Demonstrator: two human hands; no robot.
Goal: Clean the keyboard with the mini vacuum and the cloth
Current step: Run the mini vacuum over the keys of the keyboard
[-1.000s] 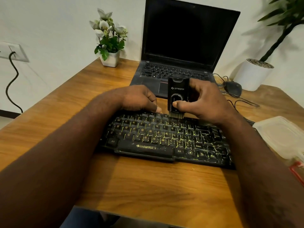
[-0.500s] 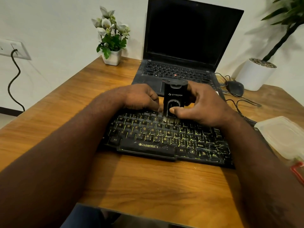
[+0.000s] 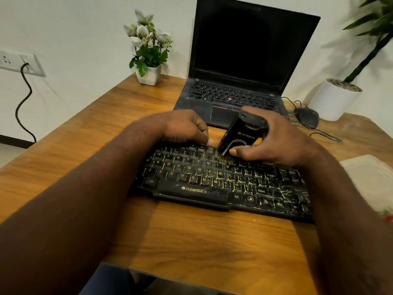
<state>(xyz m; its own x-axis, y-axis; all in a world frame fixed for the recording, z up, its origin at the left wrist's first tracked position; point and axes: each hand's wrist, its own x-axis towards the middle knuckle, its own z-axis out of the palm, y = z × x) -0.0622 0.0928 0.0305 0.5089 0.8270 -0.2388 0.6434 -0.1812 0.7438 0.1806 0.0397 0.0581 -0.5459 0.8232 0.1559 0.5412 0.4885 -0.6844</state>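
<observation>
A black dusty keyboard (image 3: 223, 182) with yellow-lit letters lies on the wooden desk (image 3: 191, 241). My right hand (image 3: 274, 139) grips a black mini vacuum (image 3: 240, 135), tilted with its top leaning right and its brush end on the upper key rows near the middle. My left hand (image 3: 185, 126) rests with curled fingers on the keyboard's far edge, just left of the vacuum, steadying it. I see no cloth that I can tell apart for certain.
An open dark laptop (image 3: 236, 67) stands behind the keyboard. A white flower pot (image 3: 148, 75) sits at the back left, a larger white plant pot (image 3: 333, 101) and a mouse (image 3: 308, 117) with cables at the back right. A pale translucent container (image 3: 370, 177) lies at the right edge.
The vacuum has slid a little left along the upper key rows and tipped from upright to leaning right. My left hand has stayed on the keyboard's far edge.
</observation>
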